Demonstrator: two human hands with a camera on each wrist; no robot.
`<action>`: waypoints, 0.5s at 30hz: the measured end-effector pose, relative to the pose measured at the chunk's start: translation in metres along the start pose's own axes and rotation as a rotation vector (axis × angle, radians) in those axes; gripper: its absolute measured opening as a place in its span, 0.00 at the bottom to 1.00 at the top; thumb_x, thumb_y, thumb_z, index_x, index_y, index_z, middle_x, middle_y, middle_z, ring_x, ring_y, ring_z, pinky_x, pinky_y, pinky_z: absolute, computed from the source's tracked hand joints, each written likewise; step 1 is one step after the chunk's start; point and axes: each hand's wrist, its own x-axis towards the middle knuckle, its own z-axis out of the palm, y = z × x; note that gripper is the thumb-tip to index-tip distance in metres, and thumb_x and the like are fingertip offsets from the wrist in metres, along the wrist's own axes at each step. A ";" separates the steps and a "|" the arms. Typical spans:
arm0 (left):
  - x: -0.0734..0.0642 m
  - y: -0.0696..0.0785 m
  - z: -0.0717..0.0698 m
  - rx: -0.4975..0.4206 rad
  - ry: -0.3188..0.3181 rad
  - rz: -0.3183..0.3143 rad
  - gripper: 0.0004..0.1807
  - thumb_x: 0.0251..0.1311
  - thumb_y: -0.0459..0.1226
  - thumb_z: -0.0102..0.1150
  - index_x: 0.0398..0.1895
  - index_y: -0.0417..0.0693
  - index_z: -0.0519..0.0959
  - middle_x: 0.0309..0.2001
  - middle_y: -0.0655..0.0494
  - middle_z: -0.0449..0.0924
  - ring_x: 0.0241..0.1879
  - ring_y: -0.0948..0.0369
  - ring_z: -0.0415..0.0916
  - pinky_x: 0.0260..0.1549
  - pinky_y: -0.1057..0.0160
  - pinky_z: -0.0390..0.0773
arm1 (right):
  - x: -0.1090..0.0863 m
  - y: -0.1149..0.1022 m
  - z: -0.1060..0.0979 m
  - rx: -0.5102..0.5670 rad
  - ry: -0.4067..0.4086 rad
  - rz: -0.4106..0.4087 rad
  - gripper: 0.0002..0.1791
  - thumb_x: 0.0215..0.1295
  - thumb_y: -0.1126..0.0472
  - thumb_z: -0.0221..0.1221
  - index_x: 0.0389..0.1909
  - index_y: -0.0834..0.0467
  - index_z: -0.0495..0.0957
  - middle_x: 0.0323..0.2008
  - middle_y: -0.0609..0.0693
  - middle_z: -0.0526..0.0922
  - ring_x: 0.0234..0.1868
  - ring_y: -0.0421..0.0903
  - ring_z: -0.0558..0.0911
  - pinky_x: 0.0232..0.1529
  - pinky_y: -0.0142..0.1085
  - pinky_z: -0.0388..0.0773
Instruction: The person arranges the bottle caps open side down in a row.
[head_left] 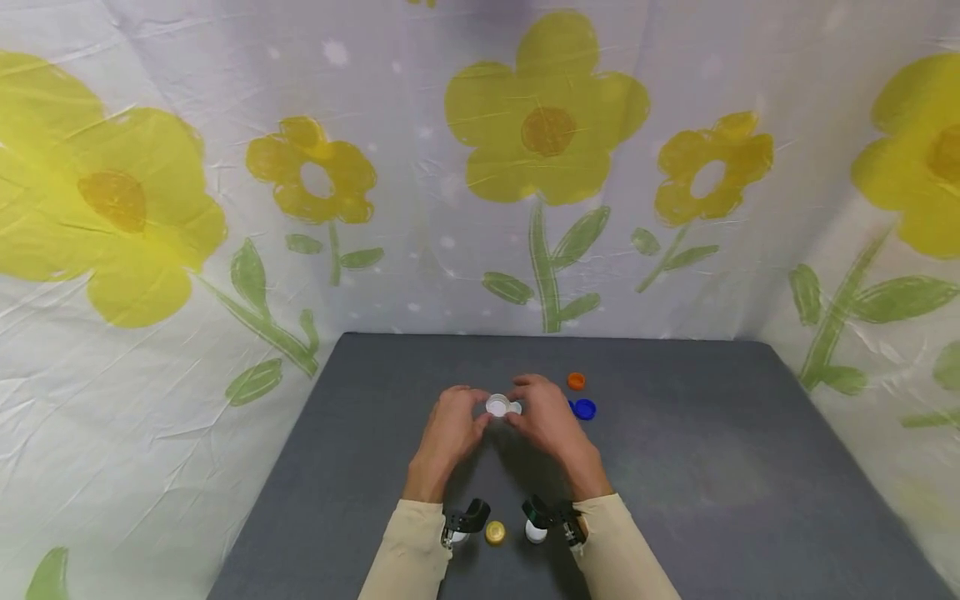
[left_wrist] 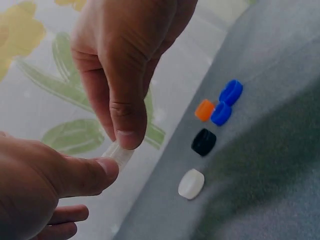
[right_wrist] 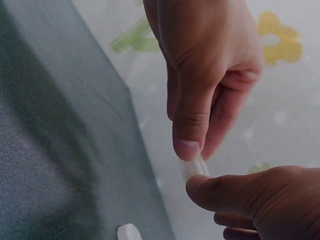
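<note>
Over the far middle of the table my two hands meet. A round white cap, its hollow side up, sits between the thumb and fingers of my left hand. Against its right side is a smaller white cap, which my right hand pinches. In the left wrist view the held piece looks whitish and translucent, with the thumbs of both hands at it. The right wrist view shows the same pale piece edge-on, largely covered by the thumbs.
Right of my hands lie an orange cap and blue caps. The left wrist view adds a black cap and a white cap on the grey table. Nearer, between my forearms, are a gold cap and a white cap.
</note>
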 end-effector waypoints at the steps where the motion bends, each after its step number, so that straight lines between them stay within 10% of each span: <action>1: -0.001 0.002 -0.001 -0.001 0.002 0.012 0.13 0.57 0.37 0.72 0.46 0.48 0.87 0.47 0.54 0.88 0.59 0.50 0.79 0.57 0.47 0.78 | -0.002 -0.001 -0.003 0.008 0.002 0.006 0.12 0.57 0.58 0.72 0.41 0.58 0.88 0.57 0.58 0.82 0.60 0.58 0.79 0.61 0.53 0.76; 15: -0.009 0.017 -0.006 -0.063 -0.046 0.098 0.14 0.57 0.37 0.72 0.47 0.48 0.87 0.48 0.54 0.88 0.62 0.49 0.77 0.59 0.45 0.76 | -0.030 0.001 -0.019 0.016 0.069 -0.001 0.18 0.54 0.56 0.75 0.45 0.59 0.87 0.57 0.58 0.82 0.57 0.57 0.81 0.57 0.52 0.79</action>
